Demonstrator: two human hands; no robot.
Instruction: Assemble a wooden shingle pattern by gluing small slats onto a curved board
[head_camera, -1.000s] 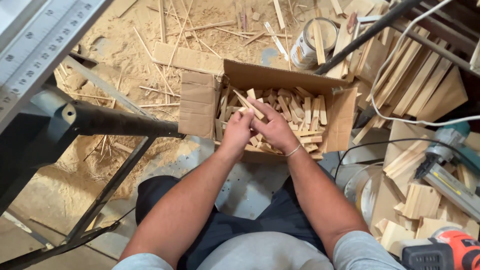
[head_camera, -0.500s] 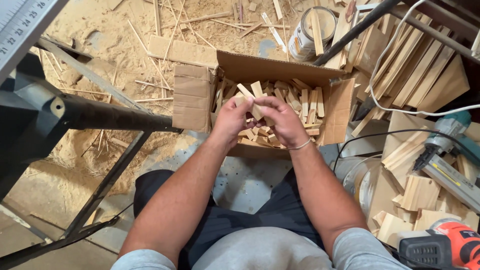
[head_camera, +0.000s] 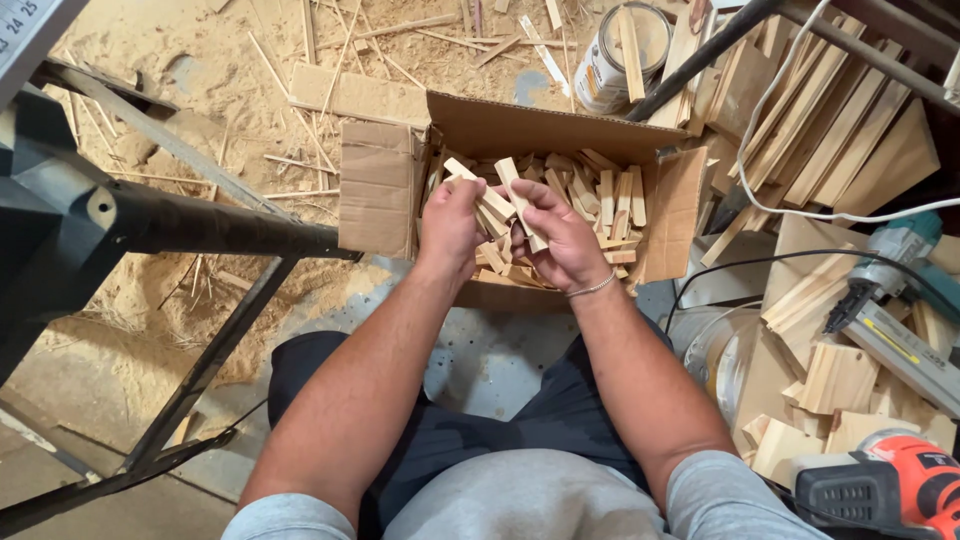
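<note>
Sawdust-strewn workshop floor (head_camera: 200, 60), open cardboard box (head_camera: 380, 185) of pale short wood pieces (head_camera: 610, 195), left hand (head_camera: 452, 225) and right hand (head_camera: 562, 240) each with grip closed on wood blocks (head_camera: 505, 195).

Short pale wooden blocks (head_camera: 510, 195) are held tilted above an open cardboard box (head_camera: 520, 130) full of similar offcuts.

Your way into the cardboard box (head_camera: 520, 130) open from above, raised flaps (head_camera: 375, 190) hemming both sides, black stand bar (head_camera: 200, 225) crowding your left, wood offcuts (head_camera: 830, 380) and nail gun (head_camera: 900, 320) blocking your right
</note>
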